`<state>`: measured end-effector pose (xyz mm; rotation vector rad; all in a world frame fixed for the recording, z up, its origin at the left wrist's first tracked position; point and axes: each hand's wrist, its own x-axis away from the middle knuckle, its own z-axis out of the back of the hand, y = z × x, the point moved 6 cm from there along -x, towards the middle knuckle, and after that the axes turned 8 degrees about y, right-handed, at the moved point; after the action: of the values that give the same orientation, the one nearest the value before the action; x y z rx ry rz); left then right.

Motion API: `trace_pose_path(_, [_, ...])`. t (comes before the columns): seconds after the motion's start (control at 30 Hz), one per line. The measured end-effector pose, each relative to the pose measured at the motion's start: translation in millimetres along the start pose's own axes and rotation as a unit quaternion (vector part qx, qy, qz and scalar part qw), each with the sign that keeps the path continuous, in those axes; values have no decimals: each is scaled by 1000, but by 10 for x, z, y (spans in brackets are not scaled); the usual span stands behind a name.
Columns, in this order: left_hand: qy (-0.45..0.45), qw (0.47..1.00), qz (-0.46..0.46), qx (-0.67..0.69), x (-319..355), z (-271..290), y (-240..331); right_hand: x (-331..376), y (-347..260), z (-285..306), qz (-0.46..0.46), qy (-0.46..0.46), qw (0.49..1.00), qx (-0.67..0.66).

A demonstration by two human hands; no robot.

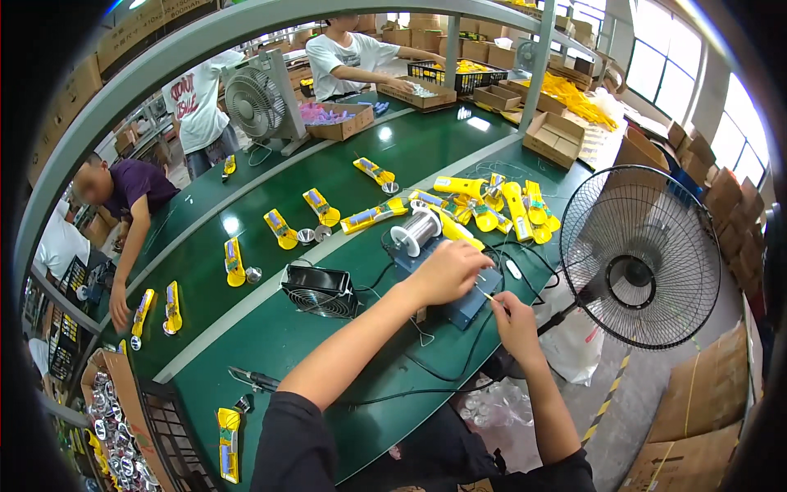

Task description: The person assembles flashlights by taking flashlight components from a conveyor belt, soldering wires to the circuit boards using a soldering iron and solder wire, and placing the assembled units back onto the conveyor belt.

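My left hand (449, 273) is over a blue box-shaped bench unit (467, 307), fingers pinched together; what they hold is too small to make out. Just right of it, my right hand (518, 324) pinches a thin yellowish stick (487, 296), its end pointing toward the left fingers. A spool of silver wire (416, 232) sits on the far left part of the unit. Behind my hands lies a pile of yellow flashlight housings (518, 211). A dark-handled tool with a metal end (254, 379) and black cable rests left of my left forearm, near another opened flashlight housing (229, 444).
A small black box fan (320, 291) stands left of the unit; a large caged fan (641, 257) stands at right. More flashlight housings (235, 262) line the green table (270, 344). At lower left is a carton of shiny parts (115, 418). Co-workers sit and stand across the table.
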<state>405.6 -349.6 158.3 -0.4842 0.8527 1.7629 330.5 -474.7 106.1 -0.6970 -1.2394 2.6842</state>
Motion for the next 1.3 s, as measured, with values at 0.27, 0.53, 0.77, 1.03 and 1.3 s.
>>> trace_pose_path(0.27, [84,991,99,-10,157,326,-129,-44,-253,-50,122,85,987,64])
trace_pose_path(0.53, [142,975,172,-7,360,279,-13,-81,-258,-91,146,88,983,71])
trace_pose_path(0.77, [173,711,514,447,736,-484,192,-167,-107,-156,64,59,996,-17])
trace_pose_path(1.03, [345,554,559,512,915,-1129,400,-222,-226,-189,62,111,991,-30])
trace_pose_path(1.3, [356,520,556,542,761,-1361,530,-267,-284,-129,123,70,989,-39])
